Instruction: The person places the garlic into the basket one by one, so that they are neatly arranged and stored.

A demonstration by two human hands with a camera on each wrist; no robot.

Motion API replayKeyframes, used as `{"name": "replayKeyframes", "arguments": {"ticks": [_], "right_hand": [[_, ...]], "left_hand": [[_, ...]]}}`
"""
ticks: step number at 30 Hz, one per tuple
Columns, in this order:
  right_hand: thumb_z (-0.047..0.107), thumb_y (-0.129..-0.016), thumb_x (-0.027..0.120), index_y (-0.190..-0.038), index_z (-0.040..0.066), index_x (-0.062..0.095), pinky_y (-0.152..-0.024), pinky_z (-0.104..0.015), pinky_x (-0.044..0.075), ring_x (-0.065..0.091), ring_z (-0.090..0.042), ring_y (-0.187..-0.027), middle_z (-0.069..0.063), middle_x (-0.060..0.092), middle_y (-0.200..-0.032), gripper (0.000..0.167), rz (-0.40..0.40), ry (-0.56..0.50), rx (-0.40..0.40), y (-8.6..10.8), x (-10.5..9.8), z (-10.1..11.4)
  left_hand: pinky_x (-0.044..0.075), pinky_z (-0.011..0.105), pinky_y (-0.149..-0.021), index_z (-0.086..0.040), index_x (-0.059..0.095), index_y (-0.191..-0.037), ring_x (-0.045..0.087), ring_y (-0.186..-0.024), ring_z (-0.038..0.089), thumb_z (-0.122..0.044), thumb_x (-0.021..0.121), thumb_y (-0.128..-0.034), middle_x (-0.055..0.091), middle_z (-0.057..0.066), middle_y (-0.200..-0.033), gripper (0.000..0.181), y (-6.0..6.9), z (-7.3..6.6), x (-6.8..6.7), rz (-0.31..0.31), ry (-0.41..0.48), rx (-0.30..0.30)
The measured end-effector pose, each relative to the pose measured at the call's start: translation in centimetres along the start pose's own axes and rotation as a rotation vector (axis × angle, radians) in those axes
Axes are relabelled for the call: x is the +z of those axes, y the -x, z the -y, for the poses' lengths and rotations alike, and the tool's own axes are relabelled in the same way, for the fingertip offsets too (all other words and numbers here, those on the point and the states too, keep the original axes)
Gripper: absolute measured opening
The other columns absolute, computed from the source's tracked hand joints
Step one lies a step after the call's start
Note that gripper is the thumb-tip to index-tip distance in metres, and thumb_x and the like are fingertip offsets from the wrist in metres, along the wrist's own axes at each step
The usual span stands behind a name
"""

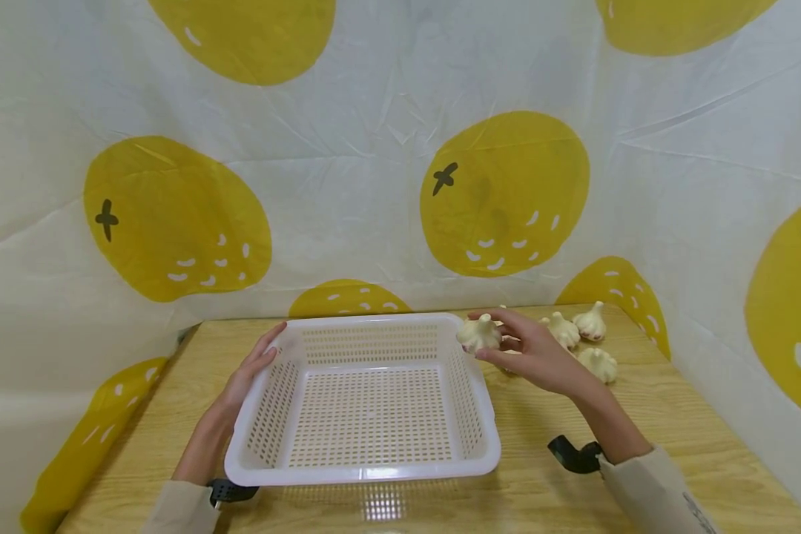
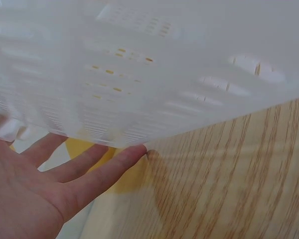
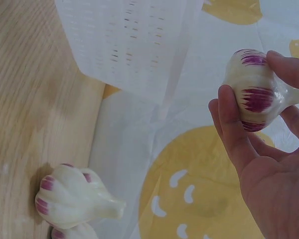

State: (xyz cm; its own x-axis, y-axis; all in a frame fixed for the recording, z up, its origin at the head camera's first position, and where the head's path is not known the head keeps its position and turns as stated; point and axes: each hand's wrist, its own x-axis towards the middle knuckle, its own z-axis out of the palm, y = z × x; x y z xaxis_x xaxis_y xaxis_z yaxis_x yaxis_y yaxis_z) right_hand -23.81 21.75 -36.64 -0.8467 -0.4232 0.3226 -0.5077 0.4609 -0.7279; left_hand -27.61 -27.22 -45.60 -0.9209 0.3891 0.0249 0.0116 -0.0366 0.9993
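A white perforated basket [image 1: 367, 472] appears in the head view, its inside bare. At its left rim is my left hand [image 1: 243, 378], thumb on the rim; in the left wrist view the fingers of this hand [image 2: 65, 184] touch the basket's outer side [image 2: 199, 59]. My right hand [image 1: 541, 356] pinches a garlic bulb [image 1: 479, 335] at the basket's upper right rim. The right wrist view has the thumb and fingers of that hand [image 3: 274, 164] around the purple-streaked bulb [image 3: 254, 89], off the table.
Several more garlic bulbs [image 1: 590, 322] lie on the wooden table [image 1: 661, 423] to the right of the basket, partly behind my right hand. One bulb [image 3: 72, 196] shows at the lower left of the right wrist view. A fruit-print cloth [image 1: 347, 222] hangs behind the table.
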Motion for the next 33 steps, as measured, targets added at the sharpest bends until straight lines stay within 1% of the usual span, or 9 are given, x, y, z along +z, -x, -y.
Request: {"name": "replayKeyframes", "arguments": {"ticks": [4,10,15,18,21,26,30,33], "right_hand": [[0.020,-0.096,0.075,-0.143,0.016,0.058,-0.090,-0.027,0.055,0.061,-0.021,-0.104,-0.006,0.063,-0.139,0.049,0.012,0.025,-0.022,-0.5,0.2,0.4],[0.022,-0.096,0.075,-0.143,0.015,0.058,-0.092,-0.031,0.056,0.062,-0.019,-0.106,-0.006,0.063,-0.139,0.050,0.024,0.053,-0.032,-1.0,0.2,0.9],[0.022,-0.095,0.077,-0.141,0.020,0.059,-0.087,-0.031,0.057,0.063,-0.020,-0.102,-0.005,0.064,-0.134,0.049,0.050,0.039,-0.037,-1.5,0.4,1.4],[0.020,-0.095,0.077,-0.139,0.020,0.059,-0.083,-0.031,0.058,0.066,-0.021,-0.100,-0.005,0.065,-0.128,0.048,0.072,0.021,-0.058,-1.9,0.4,1.9],[0.020,-0.095,0.077,-0.138,0.018,0.059,-0.084,-0.032,0.059,0.069,-0.022,-0.103,-0.006,0.066,-0.124,0.047,0.087,0.012,-0.071,-2.2,0.5,2.4],[0.020,-0.095,0.077,-0.140,0.016,0.058,-0.086,-0.034,0.058,0.069,-0.022,-0.105,-0.006,0.064,-0.126,0.049,0.099,0.011,-0.069,-2.7,0.7,3.0],[0.019,-0.094,0.077,-0.141,0.017,0.058,-0.085,-0.034,0.058,0.068,-0.021,-0.104,-0.005,0.064,-0.126,0.050,0.102,0.020,-0.092,-3.3,0.9,3.5],[0.017,-0.094,0.077,-0.141,0.016,0.058,-0.088,-0.034,0.058,0.068,-0.021,-0.105,-0.005,0.065,-0.125,0.050,0.107,0.019,-0.113,-3.8,1.0,3.9]], "left_hand": [[0.048,0.038,-0.102,-0.034,0.003,-0.167,0.045,-0.139,0.018,-0.039,0.026,-0.1142,0.012,0.016,-0.170,0.058,0.0,0.0,0.0,-0.009,-0.006,-0.004],[0.047,0.038,-0.102,-0.035,0.003,-0.167,0.043,-0.141,0.020,-0.039,0.025,-0.1143,0.012,0.016,-0.171,0.057,-0.1,0.0,0.1,-0.001,-0.006,-0.007],[0.048,0.037,-0.102,-0.035,0.003,-0.167,0.045,-0.139,0.019,-0.039,0.026,-0.1143,0.012,0.016,-0.170,0.058,-0.1,-0.1,0.1,-0.001,0.000,-0.008],[0.049,0.036,-0.101,-0.035,0.002,-0.167,0.045,-0.139,0.019,-0.040,0.026,-0.1142,0.011,0.016,-0.170,0.058,0.0,-0.1,0.0,-0.002,0.000,-0.009],[0.048,0.037,-0.101,-0.035,0.002,-0.167,0.044,-0.140,0.020,-0.040,0.027,-0.1141,0.010,0.016,-0.171,0.058,0.0,-0.1,0.1,0.002,-0.006,-0.009],[0.047,0.037,-0.102,-0.035,0.002,-0.167,0.043,-0.140,0.020,-0.041,0.027,-0.1139,0.010,0.016,-0.171,0.059,0.0,-0.1,0.0,0.004,-0.003,-0.008],[0.048,0.038,-0.101,-0.035,0.002,-0.167,0.044,-0.139,0.018,-0.040,0.027,-0.1141,0.010,0.016,-0.170,0.058,0.0,-0.2,0.1,0.003,0.004,-0.009],[0.048,0.038,-0.101,-0.034,0.002,-0.167,0.045,-0.138,0.018,-0.040,0.027,-0.1141,0.010,0.016,-0.170,0.058,0.0,-0.2,0.1,0.003,0.006,-0.009]]}}
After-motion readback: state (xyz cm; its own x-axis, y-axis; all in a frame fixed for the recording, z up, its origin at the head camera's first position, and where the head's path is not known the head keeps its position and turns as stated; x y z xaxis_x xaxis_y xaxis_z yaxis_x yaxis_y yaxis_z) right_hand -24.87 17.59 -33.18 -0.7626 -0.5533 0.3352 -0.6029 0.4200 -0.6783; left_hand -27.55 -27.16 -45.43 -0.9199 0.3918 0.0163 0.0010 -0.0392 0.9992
